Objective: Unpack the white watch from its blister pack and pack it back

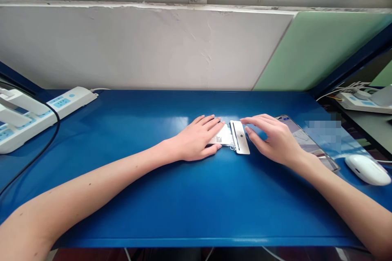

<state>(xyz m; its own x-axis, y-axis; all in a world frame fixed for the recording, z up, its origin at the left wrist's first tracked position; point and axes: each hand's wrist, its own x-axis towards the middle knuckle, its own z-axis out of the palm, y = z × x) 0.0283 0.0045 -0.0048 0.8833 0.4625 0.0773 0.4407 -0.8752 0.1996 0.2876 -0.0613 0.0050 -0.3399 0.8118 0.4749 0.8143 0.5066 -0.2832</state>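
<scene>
My left hand lies flat, fingers stretched out, over a small white packet on the blue table. A printed square code shows on the packet's near part; the rest is hidden under the palm. Against the packet's right end is a white card with a long dark slot and a small dark mark. Crinkled clear plastic shows between the two. My right hand hovers at the card's right edge, thumb and forefinger apart. Whether its fingertips touch the card I cannot tell.
A flat tablet-like panel lies behind my right wrist, with a white mouse farther right. On the left, a white power strip carries plugs, and a black cable loops over the table. A wall stands behind the blue table.
</scene>
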